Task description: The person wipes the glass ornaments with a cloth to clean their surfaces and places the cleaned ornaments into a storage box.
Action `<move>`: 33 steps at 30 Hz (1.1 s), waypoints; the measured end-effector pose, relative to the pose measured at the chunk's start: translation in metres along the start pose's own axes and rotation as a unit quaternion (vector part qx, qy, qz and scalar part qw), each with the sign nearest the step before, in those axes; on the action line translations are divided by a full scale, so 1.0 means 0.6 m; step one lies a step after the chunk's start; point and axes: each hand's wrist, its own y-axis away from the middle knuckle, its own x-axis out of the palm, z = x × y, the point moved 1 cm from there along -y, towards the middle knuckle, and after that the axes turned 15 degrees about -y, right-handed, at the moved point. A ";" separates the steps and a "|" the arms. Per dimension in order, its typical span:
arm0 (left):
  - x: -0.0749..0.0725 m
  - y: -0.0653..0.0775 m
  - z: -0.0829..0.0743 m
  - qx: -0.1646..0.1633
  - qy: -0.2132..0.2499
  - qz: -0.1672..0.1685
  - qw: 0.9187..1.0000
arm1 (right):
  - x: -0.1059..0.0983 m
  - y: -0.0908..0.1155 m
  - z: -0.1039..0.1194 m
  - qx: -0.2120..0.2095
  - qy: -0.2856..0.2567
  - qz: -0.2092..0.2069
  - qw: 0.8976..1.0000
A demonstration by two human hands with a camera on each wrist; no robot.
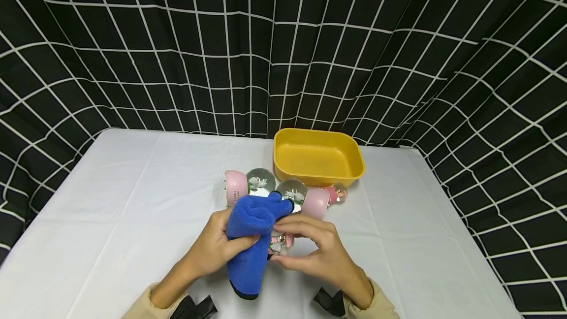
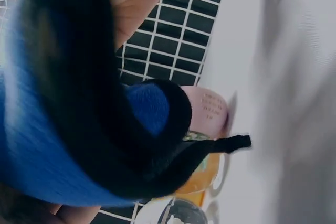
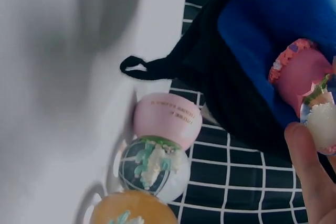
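Observation:
My left hand (image 1: 214, 247) grips a blue cloth (image 1: 250, 260) with black edging, its thumb across the front. In my right hand (image 1: 321, 246), fingers and thumb hold a small snow globe (image 1: 280, 243) up against the cloth. The right wrist view shows that globe's dark pink base (image 3: 304, 74) against the blue fabric, with a fingertip at its clear dome. Beyond the hands two larger snow globes lie on their sides; one pink base (image 1: 236, 187) is at left, the other pink base (image 1: 316, 203) at right. Part of the cloth hides the small globe in the head view.
A yellow plastic bin (image 1: 319, 159) stands at the back of the white-covered table (image 1: 128, 201). Another small pink globe (image 1: 338, 193) lies near its front right corner. A black curtain with a white grid (image 1: 212, 63) surrounds the table's back and sides.

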 end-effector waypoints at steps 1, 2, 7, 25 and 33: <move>-0.001 0.000 0.001 -0.001 0.006 -0.002 1.000 | 0.000 -0.001 0.000 -0.003 -0.001 0.003 1.000; -0.003 -0.001 0.001 -0.004 0.013 0.001 1.000 | 0.000 -0.001 -0.001 -0.005 -0.001 0.006 1.000; -0.010 -0.002 0.002 -0.020 0.051 0.066 0.996 | -0.005 -0.001 -0.001 -0.011 -0.001 0.000 1.000; -0.007 -0.002 -0.001 -0.030 0.075 0.052 0.995 | -0.008 -0.002 0.003 -0.011 -0.005 0.024 1.000; -0.012 0.000 0.004 -0.044 0.114 0.105 0.987 | -0.012 -0.003 0.004 -0.021 -0.011 0.026 0.999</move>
